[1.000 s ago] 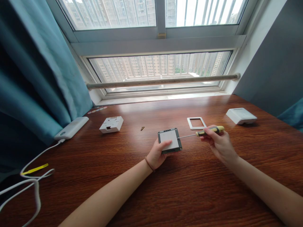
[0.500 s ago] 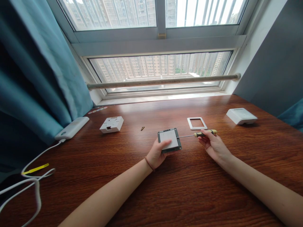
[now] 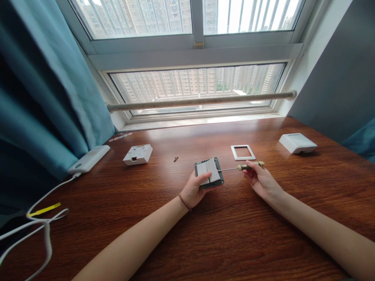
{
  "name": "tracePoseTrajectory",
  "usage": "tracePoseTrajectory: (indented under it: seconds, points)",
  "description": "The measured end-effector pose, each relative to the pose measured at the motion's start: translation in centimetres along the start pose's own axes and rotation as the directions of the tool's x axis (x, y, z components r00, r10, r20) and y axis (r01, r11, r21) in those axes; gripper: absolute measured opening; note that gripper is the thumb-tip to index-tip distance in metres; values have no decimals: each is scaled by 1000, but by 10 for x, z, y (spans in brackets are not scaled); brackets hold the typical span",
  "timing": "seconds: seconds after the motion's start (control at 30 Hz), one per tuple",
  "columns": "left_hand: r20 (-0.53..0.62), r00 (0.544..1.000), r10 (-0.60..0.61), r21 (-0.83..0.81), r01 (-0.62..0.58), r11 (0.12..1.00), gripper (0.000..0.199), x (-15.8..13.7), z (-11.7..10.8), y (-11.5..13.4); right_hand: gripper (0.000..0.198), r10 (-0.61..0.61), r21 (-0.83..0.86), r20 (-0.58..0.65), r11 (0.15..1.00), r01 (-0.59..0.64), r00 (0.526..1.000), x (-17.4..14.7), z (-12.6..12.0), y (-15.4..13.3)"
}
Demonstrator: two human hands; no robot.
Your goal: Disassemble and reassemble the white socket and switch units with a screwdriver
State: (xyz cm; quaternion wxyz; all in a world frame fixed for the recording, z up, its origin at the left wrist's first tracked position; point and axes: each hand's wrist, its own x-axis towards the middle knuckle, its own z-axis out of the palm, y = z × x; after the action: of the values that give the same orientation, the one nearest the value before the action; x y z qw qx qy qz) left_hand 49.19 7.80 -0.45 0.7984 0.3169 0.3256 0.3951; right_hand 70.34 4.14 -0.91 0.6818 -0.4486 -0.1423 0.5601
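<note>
My left hand (image 3: 197, 190) is closed on a wall switch (image 3: 215, 177) with a dark frame and two pale rocker plates, thumb lying across its face. The right-hand rocker (image 3: 213, 168) sits raised and slightly askew, with a dark gap beside the other one. In my right hand (image 3: 261, 178) is a screwdriver (image 3: 244, 167) with a yellow and black handle, held by thumb and fingers. Its thin shaft points left, and the tip meets the right side of the raised rocker. A white square frame (image 3: 233, 153) lies just beyond my right hand.
Two small screws (image 3: 175, 159) lie left of the switch, near a white mounting box (image 3: 137, 154). Another white box (image 3: 298, 143) stands at the far right. On the left are a white power bank (image 3: 89, 159), a looped cable (image 3: 48, 244) and a yellow strip (image 3: 45, 209).
The right-hand rocker has lifted and tilted, opening a gap between it and the left one. My right hand with the screwdriver has shifted slightly left.
</note>
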Motion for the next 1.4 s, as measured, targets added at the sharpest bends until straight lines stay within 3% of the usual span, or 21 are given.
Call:
tracePoseTrajectory:
  seconds: [0.17, 0.27, 0.37, 0.43, 0.5, 0.6, 0.67, 0.77, 0.97, 1.03, 1.1, 1.2, 1.4]
  points:
    - [-1, 999, 42, 14, -42, 999, 51, 0, 0, -1, 13, -77, 47, -53, 996, 79, 996, 1, 1, -16]
    - [-13, 997, 71, 52, -70, 996, 52, 0, 1, -4, 25, -99, -7, 97, 995, 100, 990, -7, 5, -24]
    - [-21, 995, 99, 79, -97, 992, 53, 0, 3, -7, 19, -37, -238, 285, 965, 108, 958, -25, 13, -22]
    - [-26, 993, 119, 90, -116, 989, 52, 1, 5, -8, 19, -21, -482, 347, 853, 198, 938, -37, 19, -16]
    - [-37, 990, 138, 105, -134, 985, 51, 1, 7, -10, 19, -117, -681, 381, 636, 364, 917, -47, 26, -10]
    - [-55, 984, 167, 119, -159, 980, 50, 2, 9, -12, 15, -267, -797, 444, 319, 513, 855, -53, 35, -3]
    - [-58, 980, 189, 123, -181, 976, 48, 2, 9, -13, 15, -285, -822, 455, 230, 521, 844, -51, 41, -1]
    - [-44, 970, 239, 122, -232, 965, 43, 2, 9, -14, 15, -292, -835, 453, 193, 516, 843, -45, 46, 2]
    - [-26, 938, 345, 129, -340, 932, 49, 1, 9, -11, 16, -285, -820, 475, 200, 536, 833, -36, 61, 10]
    - [-24, 943, 332, 117, -327, 938, 49, 0, 9, -9, 17, -291, -800, 455, 282, 530, 842, -30, 64, 7]
    - [-48, 949, 313, 100, -307, 947, 47, 0, 8, -7, 19, -307, -769, 381, 419, 484, 872, -18, 63, -4]
    - [-87, 953, 291, 81, -284, 955, 43, 1, 6, -5, 24, -350, -697, 170, 618, 364, 921, 11, 47, -32]
    - [-97, 965, 242, 77, -235, 969, 41, 1, 7, -4, 25, -345, -681, -9, 689, 247, 939, 67, -6, -61]
